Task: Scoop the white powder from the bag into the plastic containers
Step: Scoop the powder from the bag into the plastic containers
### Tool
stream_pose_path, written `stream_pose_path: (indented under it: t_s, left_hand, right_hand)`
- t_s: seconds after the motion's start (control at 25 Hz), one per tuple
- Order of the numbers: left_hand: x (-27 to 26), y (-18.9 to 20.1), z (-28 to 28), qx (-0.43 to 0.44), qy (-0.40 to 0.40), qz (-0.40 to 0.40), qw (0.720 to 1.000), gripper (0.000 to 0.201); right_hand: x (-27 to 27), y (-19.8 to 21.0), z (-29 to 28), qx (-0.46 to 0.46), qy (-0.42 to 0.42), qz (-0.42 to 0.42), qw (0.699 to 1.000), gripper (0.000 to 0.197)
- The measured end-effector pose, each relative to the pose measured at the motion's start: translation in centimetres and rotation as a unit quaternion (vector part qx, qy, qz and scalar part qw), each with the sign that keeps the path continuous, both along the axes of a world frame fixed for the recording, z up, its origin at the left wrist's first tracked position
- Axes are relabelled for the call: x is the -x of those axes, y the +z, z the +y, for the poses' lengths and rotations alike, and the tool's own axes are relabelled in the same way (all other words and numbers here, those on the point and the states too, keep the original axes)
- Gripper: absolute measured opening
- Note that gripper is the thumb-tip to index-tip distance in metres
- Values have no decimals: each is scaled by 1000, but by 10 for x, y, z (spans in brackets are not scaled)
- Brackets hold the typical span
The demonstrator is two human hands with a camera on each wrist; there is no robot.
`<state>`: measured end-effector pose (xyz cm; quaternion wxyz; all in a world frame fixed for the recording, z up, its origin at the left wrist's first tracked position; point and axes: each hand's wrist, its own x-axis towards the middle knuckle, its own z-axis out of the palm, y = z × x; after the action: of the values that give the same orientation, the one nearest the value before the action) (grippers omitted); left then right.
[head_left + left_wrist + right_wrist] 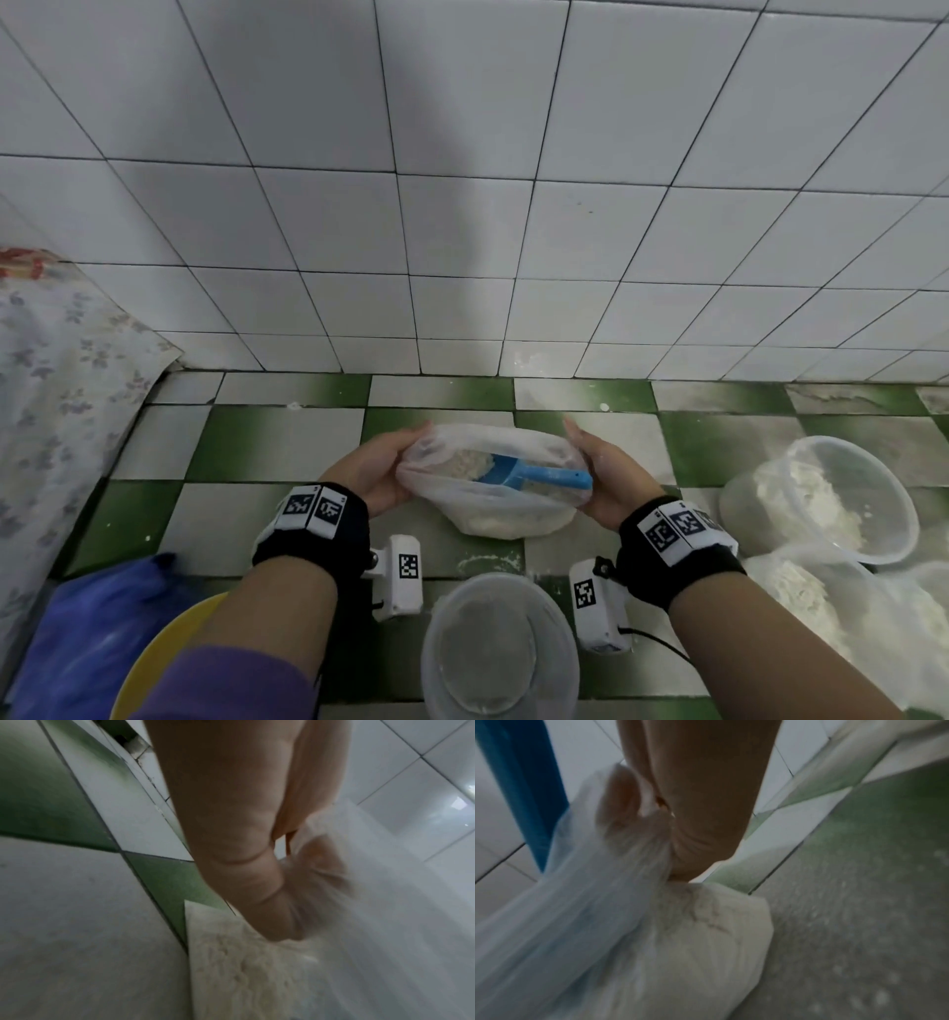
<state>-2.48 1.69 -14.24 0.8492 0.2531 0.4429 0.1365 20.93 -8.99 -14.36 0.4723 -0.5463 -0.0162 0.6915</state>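
Observation:
A clear plastic bag (506, 509) of white powder (467, 462) sits on the green-and-white tiled floor. A blue scoop (534, 478) lies inside it, bowl to the left and handle toward the right. My left hand (382, 470) pinches the bag's left rim (318, 874), thumb inside the plastic. My right hand (603, 475) pinches the right rim (639, 825) the same way, and the mouth is held wide. An empty clear container (500, 652) stands just in front of the bag. A container (842, 498) with powder in it lies at the right.
More clear plastic with powder (821, 606) is piled at the lower right. A yellow bowl (154, 663) and a blue bag (82, 632) sit at the lower left. Floral cloth (56, 390) covers the left side. The white tiled wall (462, 205) rises just behind the bag.

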Motion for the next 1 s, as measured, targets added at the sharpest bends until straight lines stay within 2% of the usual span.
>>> stream_pose_path:
  t_s: [0.12,0.24,0.36,0.4,0.52,0.76,0.88,1.0]
  left_hand:
    - [-3,2,5,-23,-27,14,999,47]
    - [-5,1,8,-5,-14,-3,1000,48]
    - [-10,-6,12,26,29,7,999,38]
    - [-11,-10,14,32,51,15,998,40]
    - [-12,-14,15,42,73,25,996,49]
    - [-12,-15,11,51,54,-11,997,40]
    - [-11,-12,8,45,26,18,999,30]
    - [-6,-8,5,22,-12,56,998,33]
  right_hand:
    - [-5,4,6,-6,35,-61,998,56]
    - [-5,7,12,-21,7,-34,999,30]
    - [-5,3,16,-6,-32,8,999,50]
    - [-4,1,17,-5,-36,20,999,55]
    - [-2,-3,20,19,-49,36,998,55]
    - [-2,-3,22,24,-34,63,997,49]
    - [-1,-1,20,37,-35,53,997,49]
    - [0,-6,11,43,-29,-5,999,44]
